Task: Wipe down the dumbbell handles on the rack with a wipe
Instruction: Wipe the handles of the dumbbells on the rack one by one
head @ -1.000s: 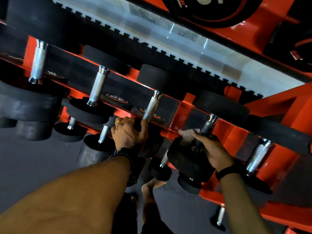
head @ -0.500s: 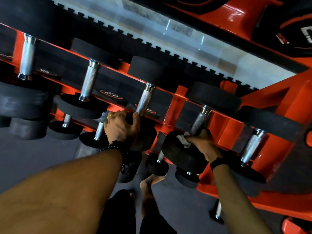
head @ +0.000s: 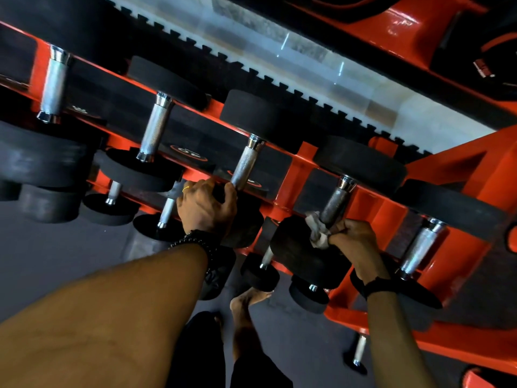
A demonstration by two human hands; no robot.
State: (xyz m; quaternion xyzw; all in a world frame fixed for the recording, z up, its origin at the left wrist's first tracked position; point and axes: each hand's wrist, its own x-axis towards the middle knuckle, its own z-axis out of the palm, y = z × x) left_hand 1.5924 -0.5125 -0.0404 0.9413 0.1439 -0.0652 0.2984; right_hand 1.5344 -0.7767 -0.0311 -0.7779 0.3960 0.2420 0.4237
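Note:
An orange rack [head: 305, 155] carries a row of black dumbbells with knurled steel handles. My right hand [head: 354, 238] grips a crumpled pale wipe [head: 317, 232] against the near end of one handle [head: 335, 201], beside its black front head [head: 296, 247]. My left hand [head: 207, 208] curls over the front head of the neighbouring dumbbell, thumb against the base of its handle [head: 246, 165]. More handles lie to the left [head: 155, 127] and far left [head: 53, 84], and another to the right [head: 419, 245].
A lower tier holds smaller dumbbells [head: 166, 211] under my left hand. My bare foot [head: 247, 302] stands on dark floor matting below the rack. An orange upright [head: 461, 175] rises at the right, and weight plates [head: 475, 37] hang behind.
My right hand has slid the wipe down the handle toward the front head and bunched it tighter. The view has drifted; my left hand stays on the same dumbbell head.

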